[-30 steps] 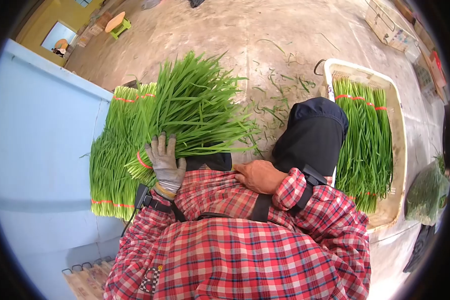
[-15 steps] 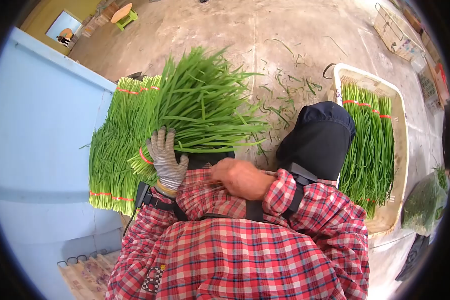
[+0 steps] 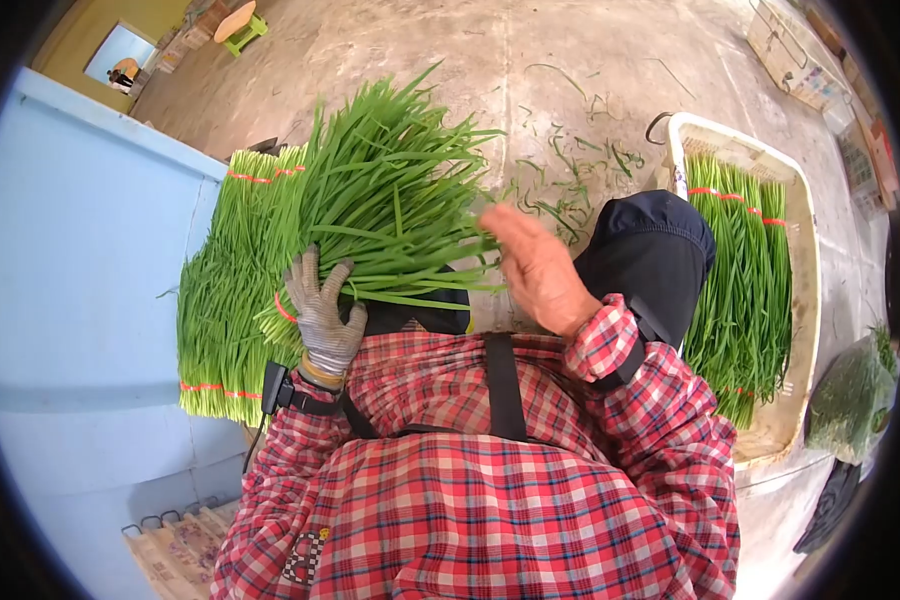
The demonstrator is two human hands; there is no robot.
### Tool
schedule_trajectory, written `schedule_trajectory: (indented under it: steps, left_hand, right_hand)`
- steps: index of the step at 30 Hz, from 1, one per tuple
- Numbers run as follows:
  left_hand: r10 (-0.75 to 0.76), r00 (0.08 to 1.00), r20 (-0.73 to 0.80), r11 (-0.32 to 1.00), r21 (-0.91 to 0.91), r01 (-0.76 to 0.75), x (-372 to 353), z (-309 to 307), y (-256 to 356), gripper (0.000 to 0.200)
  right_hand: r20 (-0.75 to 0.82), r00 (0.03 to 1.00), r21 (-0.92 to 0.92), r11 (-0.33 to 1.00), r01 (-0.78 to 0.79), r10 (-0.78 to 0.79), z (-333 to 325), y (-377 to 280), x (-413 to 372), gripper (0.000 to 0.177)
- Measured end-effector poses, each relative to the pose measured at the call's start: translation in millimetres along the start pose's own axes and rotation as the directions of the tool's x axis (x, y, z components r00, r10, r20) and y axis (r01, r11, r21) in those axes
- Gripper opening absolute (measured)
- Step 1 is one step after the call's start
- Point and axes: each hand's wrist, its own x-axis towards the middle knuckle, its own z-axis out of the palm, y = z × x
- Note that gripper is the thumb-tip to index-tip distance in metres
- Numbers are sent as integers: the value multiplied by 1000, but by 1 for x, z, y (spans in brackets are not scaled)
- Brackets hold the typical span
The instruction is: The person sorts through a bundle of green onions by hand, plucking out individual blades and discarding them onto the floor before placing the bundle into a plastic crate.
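Observation:
A loose-topped bunch of garlic chives (image 3: 390, 200) lies across my lap, its leaves fanned up and to the right. My left hand (image 3: 325, 315), in a grey striped glove, rests on the lower part of this bunch with its fingers spread, close to a red band. My right hand (image 3: 540, 270) is bare and raised beside the leaf tips on the right, fingers stretched out and holding nothing. Under and left of the bunch are stacked, red-banded chive bundles (image 3: 220, 300), stems showing at both ends.
At the right stands a cream plastic crate (image 3: 802, 300) holding more banded chives (image 3: 735, 290). A blue panel (image 3: 90, 250) borders the left side. Leaf scraps (image 3: 570, 170) litter the concrete floor ahead. A clear bag of greens (image 3: 845, 410) sits at the far right.
My right hand has risen from my waist, moving right and forward to the leaf tips, and its fingers have straightened. My left hand stays on the bunch, shifted slightly left.

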Motion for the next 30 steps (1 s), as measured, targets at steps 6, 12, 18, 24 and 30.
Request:
schedule_trajectory:
  steps: [6, 12, 18, 24, 30]
  left_hand:
    - [36, 999, -5, 995, -94, -36, -5, 1, -5, 57]
    - [47, 999, -8, 995, -82, -47, -3, 1, -4, 53]
    - [44, 999, 7, 998, -34, -44, -3, 0, -3, 52]
    - [39, 999, -2, 998, -40, -39, 1, 0, 1, 52]
    - [29, 999, 40, 997, -76, -25, 5, -3, 11, 51]
  right_hand:
    - [188, 966, 63, 979, -192, 178, -5, 9, -11, 29]
    - [90, 987, 207, 967, -150, 134, 3, 12, -6, 21]
    - [124, 951, 214, 928, -306, 285, 7, 16, 6, 19]
    - [-26, 973, 176, 959, -221, 229, 20, 32, 48, 19]
    - [59, 945, 120, 938, -325, 320, 42, 49, 67, 22]
